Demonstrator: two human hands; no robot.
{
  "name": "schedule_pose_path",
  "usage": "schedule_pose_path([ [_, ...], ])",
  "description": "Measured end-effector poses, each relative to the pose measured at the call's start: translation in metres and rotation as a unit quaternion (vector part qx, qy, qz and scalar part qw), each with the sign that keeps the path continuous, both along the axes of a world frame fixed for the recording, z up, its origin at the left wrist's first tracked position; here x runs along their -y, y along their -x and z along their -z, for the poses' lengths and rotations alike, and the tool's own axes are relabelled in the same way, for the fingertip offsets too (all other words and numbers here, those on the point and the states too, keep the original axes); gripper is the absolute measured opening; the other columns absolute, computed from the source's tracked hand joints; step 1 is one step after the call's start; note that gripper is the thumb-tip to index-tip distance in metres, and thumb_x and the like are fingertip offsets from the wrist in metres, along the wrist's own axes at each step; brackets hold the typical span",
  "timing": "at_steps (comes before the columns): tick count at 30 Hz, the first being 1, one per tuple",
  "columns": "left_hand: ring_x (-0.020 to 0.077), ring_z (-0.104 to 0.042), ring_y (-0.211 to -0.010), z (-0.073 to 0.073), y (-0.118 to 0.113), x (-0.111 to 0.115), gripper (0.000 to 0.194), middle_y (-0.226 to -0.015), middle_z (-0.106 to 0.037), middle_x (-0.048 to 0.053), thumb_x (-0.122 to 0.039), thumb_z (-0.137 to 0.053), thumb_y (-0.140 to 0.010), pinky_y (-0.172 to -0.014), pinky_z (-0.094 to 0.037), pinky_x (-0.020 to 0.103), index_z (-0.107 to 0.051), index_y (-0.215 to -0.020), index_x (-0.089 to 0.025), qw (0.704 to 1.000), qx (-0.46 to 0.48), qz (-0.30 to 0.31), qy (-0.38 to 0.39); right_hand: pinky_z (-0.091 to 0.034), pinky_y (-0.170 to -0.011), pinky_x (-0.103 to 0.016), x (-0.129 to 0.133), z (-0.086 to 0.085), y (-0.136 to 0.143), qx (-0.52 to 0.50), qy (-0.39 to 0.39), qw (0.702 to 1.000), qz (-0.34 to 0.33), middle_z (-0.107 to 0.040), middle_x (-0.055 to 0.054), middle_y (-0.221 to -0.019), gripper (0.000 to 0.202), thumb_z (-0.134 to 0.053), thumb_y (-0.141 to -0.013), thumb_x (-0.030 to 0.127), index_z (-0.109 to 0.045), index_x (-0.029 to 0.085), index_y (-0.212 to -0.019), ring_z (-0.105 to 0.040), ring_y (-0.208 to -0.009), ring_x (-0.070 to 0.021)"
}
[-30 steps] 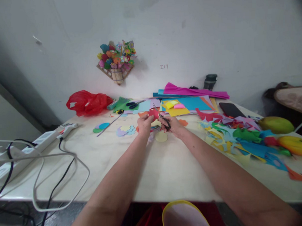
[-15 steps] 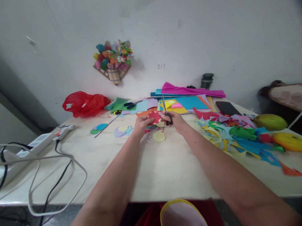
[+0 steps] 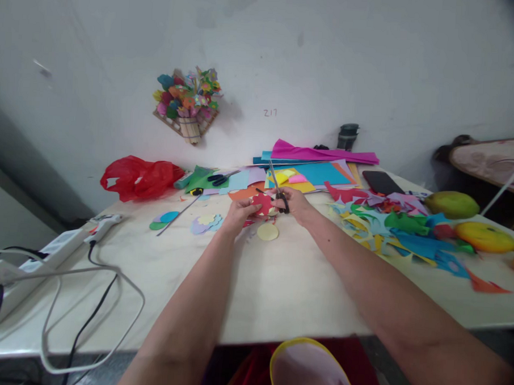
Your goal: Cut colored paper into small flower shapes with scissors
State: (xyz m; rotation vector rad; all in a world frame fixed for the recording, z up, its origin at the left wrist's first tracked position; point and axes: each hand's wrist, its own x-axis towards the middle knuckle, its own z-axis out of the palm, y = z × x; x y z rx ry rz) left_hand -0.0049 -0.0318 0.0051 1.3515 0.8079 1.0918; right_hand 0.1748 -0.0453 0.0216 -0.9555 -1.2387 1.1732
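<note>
Between my two hands is a red paper cutout with a notched edge, pale yellow paper showing behind it. My left hand pinches its left side. My right hand grips a pair of black-handled scissors, blades pointing up and away, and its fingertips also touch the cutout's right edge. Just below the hands a pale yellow paper circle lies on the table. Other paper pieces under the hands are partly hidden.
Left of my hands lie scalloped paper cutouts, coloured circles, a tape measure and second scissors. Paper sheets are stacked behind. Scraps, a phone and mangoes sit right; a power strip with cables left.
The red cutout has turned a little in my fingers, and more pale yellow shows around its edge. The scissors tilt slightly further left. The whole view has shifted a little.
</note>
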Motion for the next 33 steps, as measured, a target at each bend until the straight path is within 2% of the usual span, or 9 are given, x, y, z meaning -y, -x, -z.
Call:
schedule_pose_path([
  [6,0.0250,-0.070,-0.064,-0.001,0.000,0.000,0.029,-0.072,-0.072,0.011,-0.036,-0.081,-0.058,-0.063,-0.055,0.034,-0.070,-0.071,-0.013,1.000,-0.001,-0.002,0.006,-0.045,-0.049,-0.023,0.003,-0.005,0.003,0.000,-0.010,0.999,0.031,-0.056,0.005,-0.055,0.030,-0.076,-0.055,0.010,-0.064,0.015,-0.083,-0.057,-0.051,-0.0117],
  [10,0.0243,-0.070,-0.064,0.002,0.001,-0.002,0.027,-0.069,-0.071,0.009,-0.037,-0.080,-0.059,-0.063,-0.055,0.033,-0.069,-0.069,-0.014,1.000,-0.002,0.005,-0.004,-0.043,-0.048,-0.022,0.001,-0.004,0.000,0.004,-0.014,0.999,0.046,-0.058,0.004,-0.055,0.033,-0.078,-0.054,0.013,-0.064,0.016,-0.084,-0.056,-0.049,-0.0112],
  [16,0.0237,-0.069,-0.062,0.001,0.000,0.000,0.028,-0.071,-0.071,0.009,-0.035,-0.082,-0.056,-0.064,-0.055,0.035,-0.068,-0.067,-0.013,1.000,0.002,0.020,0.012,-0.024,-0.037,-0.019,-0.006,0.003,-0.010,0.003,0.010,1.000,0.023,-0.059,0.002,-0.058,0.038,-0.079,-0.058,0.023,-0.063,0.016,-0.091,-0.058,-0.049,-0.0119],
  [23,0.0229,-0.068,-0.060,0.001,-0.001,0.002,0.030,-0.068,-0.070,0.010,-0.035,-0.083,-0.053,-0.063,-0.055,0.035,-0.071,-0.067,-0.012,0.998,-0.012,0.055,0.022,-0.042,-0.050,-0.021,-0.004,0.003,-0.005,-0.010,-0.001,1.000,-0.023,-0.057,0.005,-0.059,0.035,-0.080,-0.054,0.018,-0.063,0.016,-0.085,-0.051,-0.049,-0.0081],
  [28,0.0223,-0.068,-0.060,0.004,0.000,0.001,0.031,-0.070,-0.071,0.010,-0.035,-0.083,-0.054,-0.064,-0.055,0.035,-0.071,-0.070,-0.012,0.998,-0.009,0.051,0.026,-0.040,-0.049,-0.021,0.001,-0.001,0.001,0.005,-0.008,1.000,-0.007,-0.052,0.006,-0.055,0.031,-0.077,-0.055,0.016,-0.065,0.016,-0.083,-0.047,-0.048,-0.0079],
  [33,0.0235,-0.069,-0.071,0.008,-0.005,0.000,0.035,-0.079,-0.072,0.011,-0.035,-0.084,-0.057,-0.072,-0.057,0.038,-0.072,-0.080,-0.011,0.998,0.034,0.043,0.027,-0.037,-0.048,-0.022,0.003,-0.003,0.006,-0.011,-0.024,0.999,0.020,-0.050,0.008,-0.055,0.032,-0.073,-0.052,0.014,-0.063,0.016,-0.082,-0.045,-0.049,-0.0078],
])
